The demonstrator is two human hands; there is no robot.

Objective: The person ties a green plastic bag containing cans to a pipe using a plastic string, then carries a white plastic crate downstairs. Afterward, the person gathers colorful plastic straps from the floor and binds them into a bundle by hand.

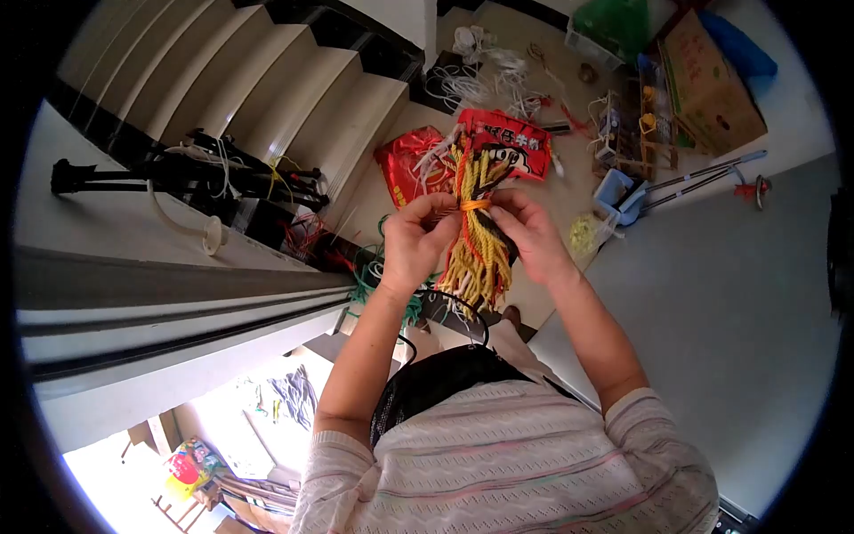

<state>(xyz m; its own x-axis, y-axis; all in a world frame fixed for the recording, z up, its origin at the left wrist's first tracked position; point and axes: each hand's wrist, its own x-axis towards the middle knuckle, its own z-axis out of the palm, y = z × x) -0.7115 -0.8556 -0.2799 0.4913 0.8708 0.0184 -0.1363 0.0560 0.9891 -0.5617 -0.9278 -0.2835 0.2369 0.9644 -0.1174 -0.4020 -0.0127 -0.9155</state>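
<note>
A bundle of yellow, red and black cords [481,254] hangs upright in front of my body, its lower ends fraying outward. An orange tie [476,205] is wrapped around its middle. My left hand [420,238] is closed with thumb and fingers pinched at the left side of the bundle, beside the tie. On the other side, my right hand [535,238] is closed too, its thumb against the cords just below the tie. Whether the fingertips also grip the tie's ends cannot be made out. Behind the bundle lie red printed bags [520,147] on the floor.
Stairs [267,98] rise at the upper left, with black folded metal legs [178,173] below them. White cords [471,84], a cardboard box [710,84] and a blue dustpan [620,194] are on the floor. Green cord [414,307] lies near my feet; a grey door [721,294] stands right.
</note>
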